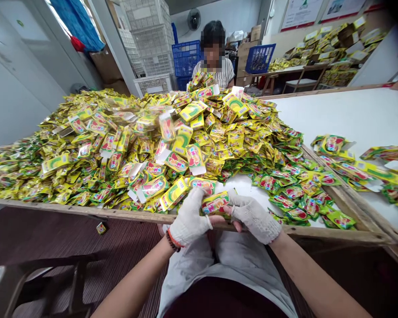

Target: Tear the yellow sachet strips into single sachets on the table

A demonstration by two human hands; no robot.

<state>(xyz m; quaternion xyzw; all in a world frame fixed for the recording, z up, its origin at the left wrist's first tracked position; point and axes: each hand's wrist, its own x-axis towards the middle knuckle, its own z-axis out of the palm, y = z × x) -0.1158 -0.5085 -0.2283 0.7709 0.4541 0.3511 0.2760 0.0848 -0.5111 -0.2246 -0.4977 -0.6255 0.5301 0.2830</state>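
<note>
You are sitting at a wide bench (86, 211) with a raw wooden rim. A heap of yellow-and-green sachets and flat cartons (129, 145) is covering most of it, rising ahead of you and to your left. A second bench (351, 115) is standing to your right, carrying a thinner scatter of the same packets. A co-worker (226, 73) in a striped top is sitting beyond the heap, with blue crates (185, 55) behind.

Your left hand (189, 218) and right hand (254, 216), both in white knit gloves, are meeting just above the near rim and clamping one small carton (215, 202) between them. Its long axis is running left to right, one end in each hand, so neither hand is nearer. Its print is showing red and green on yellow, but no wording is legible.
</note>
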